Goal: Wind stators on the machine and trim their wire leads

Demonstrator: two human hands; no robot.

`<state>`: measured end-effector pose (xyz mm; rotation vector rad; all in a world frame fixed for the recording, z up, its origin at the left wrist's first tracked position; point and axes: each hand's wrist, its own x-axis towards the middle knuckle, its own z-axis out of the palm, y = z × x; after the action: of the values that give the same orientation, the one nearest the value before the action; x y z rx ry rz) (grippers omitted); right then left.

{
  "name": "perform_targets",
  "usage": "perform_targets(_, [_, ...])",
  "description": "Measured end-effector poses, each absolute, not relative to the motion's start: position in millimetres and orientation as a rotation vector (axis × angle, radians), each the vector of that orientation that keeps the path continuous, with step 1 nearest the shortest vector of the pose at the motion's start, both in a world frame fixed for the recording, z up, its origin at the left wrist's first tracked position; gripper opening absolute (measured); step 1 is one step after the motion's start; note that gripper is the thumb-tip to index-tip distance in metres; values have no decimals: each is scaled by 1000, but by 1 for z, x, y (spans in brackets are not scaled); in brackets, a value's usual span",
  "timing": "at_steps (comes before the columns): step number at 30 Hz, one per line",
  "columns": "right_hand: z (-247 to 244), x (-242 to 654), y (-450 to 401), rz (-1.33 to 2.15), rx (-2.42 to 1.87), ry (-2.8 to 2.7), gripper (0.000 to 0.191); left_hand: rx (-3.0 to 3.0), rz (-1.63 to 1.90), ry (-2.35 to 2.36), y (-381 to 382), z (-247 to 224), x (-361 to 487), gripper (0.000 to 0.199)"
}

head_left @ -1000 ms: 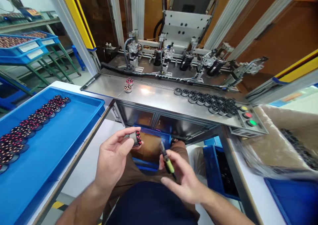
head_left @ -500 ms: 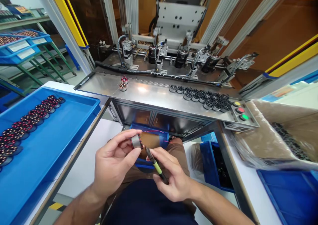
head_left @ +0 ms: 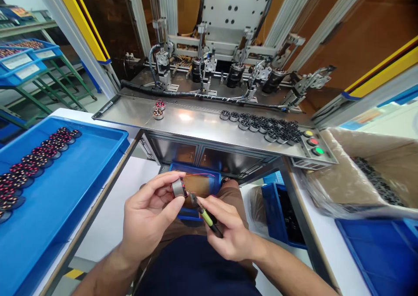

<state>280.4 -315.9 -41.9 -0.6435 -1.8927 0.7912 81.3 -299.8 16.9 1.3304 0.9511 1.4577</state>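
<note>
In front of the steel bench (head_left: 199,124), the left hand (head_left: 145,222) is pinching a wire-wound ring (head_left: 178,188), and the right hand (head_left: 228,228) is gripping a green-and-black tool (head_left: 206,218), its tip pointing at the ring. Two wound parts (head_left: 158,113) are sitting toward the bench's left end, dark cores (head_left: 254,125) are crowding its right, and left of it a blue tray (head_left: 78,174) is holding more

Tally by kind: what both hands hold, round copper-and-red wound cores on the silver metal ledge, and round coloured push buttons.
Grey round metal part, left hand: 1
Green-and-black tool, right hand: 1
Wound cores, ledge: 2
Push buttons (yellow, red, green): 3
Total: 7
</note>
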Motion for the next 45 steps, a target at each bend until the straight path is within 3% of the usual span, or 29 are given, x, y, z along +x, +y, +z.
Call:
perform_targets(12, [-36, 276, -313, 818, -579, -1903, 90, 1376, 1557, 897, -299, 14, 81, 25])
perform_targets(31, [-35, 279, -308, 750, -680, -1934, 77, 1453, 1516, 914, -302, 13, 78, 28])
perform_targets(45, [-29, 271, -309, 772, -641, -1895, 85, 1514, 1486, 934, -307, 13, 75, 29])
